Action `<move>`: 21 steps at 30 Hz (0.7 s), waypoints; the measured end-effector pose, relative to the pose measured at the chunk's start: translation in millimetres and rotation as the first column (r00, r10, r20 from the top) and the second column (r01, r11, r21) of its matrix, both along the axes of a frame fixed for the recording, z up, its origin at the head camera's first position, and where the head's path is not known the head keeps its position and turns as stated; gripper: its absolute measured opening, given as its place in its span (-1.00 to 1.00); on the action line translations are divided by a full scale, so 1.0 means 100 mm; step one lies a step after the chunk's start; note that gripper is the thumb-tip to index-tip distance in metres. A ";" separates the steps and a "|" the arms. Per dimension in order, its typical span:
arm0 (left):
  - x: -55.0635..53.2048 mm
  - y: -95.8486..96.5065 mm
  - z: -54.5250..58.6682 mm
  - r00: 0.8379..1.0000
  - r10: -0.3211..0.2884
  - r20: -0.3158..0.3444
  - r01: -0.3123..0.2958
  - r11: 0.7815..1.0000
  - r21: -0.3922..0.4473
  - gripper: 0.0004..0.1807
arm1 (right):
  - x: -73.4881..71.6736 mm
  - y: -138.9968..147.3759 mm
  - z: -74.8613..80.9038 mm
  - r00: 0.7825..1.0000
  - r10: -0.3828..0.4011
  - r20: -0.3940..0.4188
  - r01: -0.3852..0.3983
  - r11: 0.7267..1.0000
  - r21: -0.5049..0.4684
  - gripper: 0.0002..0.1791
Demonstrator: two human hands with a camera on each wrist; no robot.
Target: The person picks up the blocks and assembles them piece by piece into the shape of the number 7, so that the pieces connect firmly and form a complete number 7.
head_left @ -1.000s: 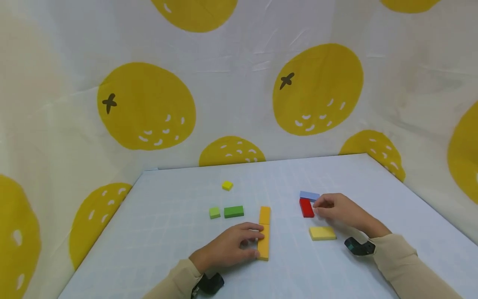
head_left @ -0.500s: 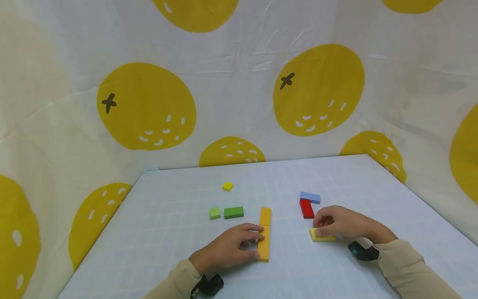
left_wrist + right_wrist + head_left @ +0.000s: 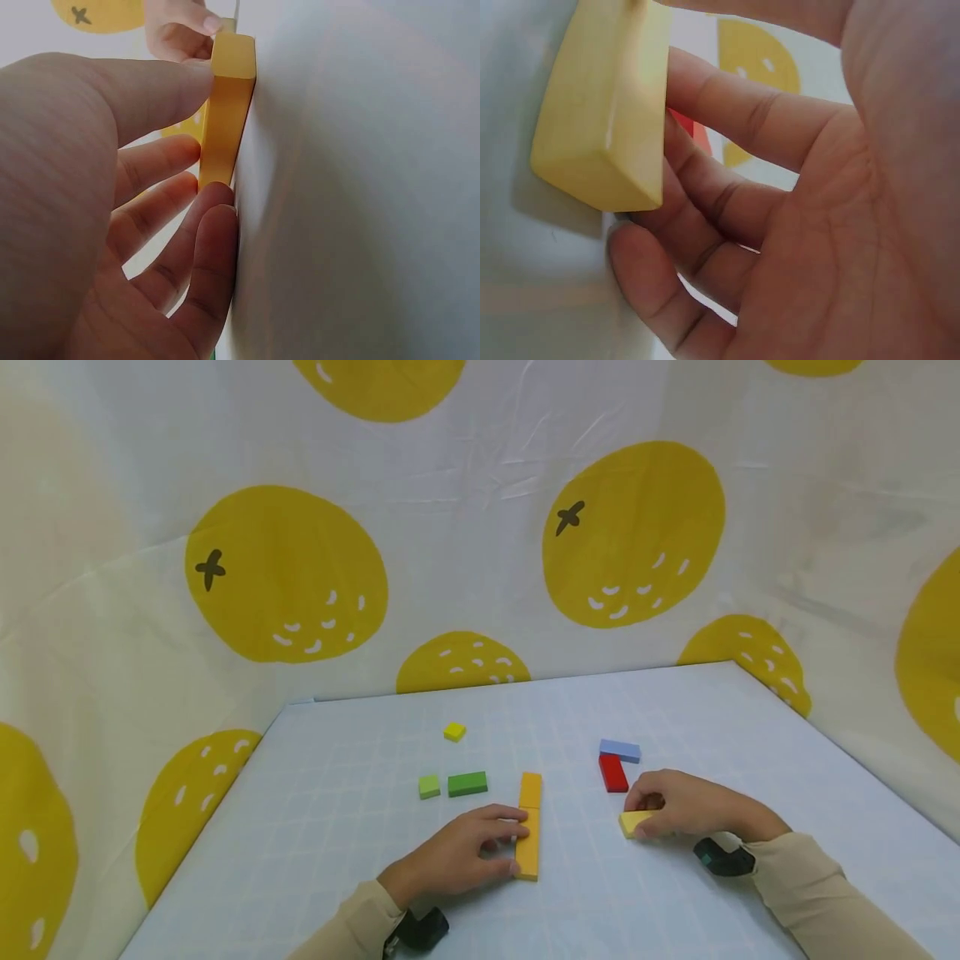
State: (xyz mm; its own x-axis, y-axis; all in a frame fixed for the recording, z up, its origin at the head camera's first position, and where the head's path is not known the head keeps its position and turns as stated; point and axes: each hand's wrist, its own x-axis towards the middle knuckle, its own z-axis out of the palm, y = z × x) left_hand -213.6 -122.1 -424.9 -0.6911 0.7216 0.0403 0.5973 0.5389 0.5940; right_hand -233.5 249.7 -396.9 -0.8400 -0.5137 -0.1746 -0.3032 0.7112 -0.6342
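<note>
In the head view my left hand [image 3: 468, 852] lies along the left side of a long orange block [image 3: 528, 847]. Its thumb and fingertips touch that block's edge, as the left wrist view shows with the orange block [image 3: 229, 112] close up; they do not wrap it. A shorter orange block [image 3: 530, 789] stands end to end with it. My right hand [image 3: 690, 806] pinches a pale yellow block [image 3: 636, 823] between thumb and fingers, partly covering it. Close up in the right wrist view, the pale yellow block [image 3: 604, 112] is at or just above the table; I cannot tell which.
A red block [image 3: 612, 773] touches a blue block [image 3: 619, 751] beyond the right hand. Left of the orange row lie a green block [image 3: 467, 783] and a small light-green block [image 3: 429, 787]. Farther back sits a small yellow block [image 3: 454, 732]. A fruit-patterned curtain [image 3: 480, 543] surrounds the pale table [image 3: 360, 752].
My right hand has left the red block's side, come toward me and taken hold of the pale yellow block. The left hand stays at the long orange block.
</note>
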 end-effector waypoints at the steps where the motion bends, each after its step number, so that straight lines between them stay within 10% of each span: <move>1: 0.00 0.00 0.00 1.000 0.002 0.002 -0.002 1.000 0.000 -0.56 | 0.00 0.00 0.00 1.000 0.000 -0.001 0.000 1.000 -0.004 -0.77; 21: 0.00 0.02 0.01 0.999 0.015 0.031 -0.015 1.000 -0.014 -0.57 | -0.09 0.07 -0.05 0.994 -0.009 -0.111 -0.004 0.994 -0.113 -0.78</move>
State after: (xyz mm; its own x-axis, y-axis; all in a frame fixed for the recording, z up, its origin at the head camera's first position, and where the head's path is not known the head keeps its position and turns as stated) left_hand -213.5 -120.4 -423.6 -0.7028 0.7113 0.0087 0.5704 0.5561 0.6045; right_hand -242.4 256.3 -401.5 -0.8524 -0.5225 -0.0211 -0.3745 0.6381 -0.6728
